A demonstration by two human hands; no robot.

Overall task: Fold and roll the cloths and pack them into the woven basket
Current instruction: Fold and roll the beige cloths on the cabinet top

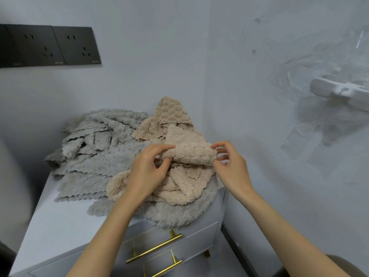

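A beige fluffy cloth (pixel 189 150), partly rolled into a tube, is held above a heap of cloths. My left hand (pixel 147 168) pinches its left end between thumb and fingers. My right hand (pixel 229 164) pinches its right end with the fingertips. Under it lie more beige cloths (pixel 179 186) and, behind, one standing up against the wall (pixel 171 112). Several grey cloths (pixel 95 148) spread to the left and beneath. No woven basket is in view.
The heap lies on a white cabinet top (pixel 56 226) with gold drawer handles (pixel 153 248) on its front. Walls close in behind and on the right. Dark wall sockets (pixel 50 46) sit at upper left. A white fixture under clear plastic (pixel 339 90) juts out at right.
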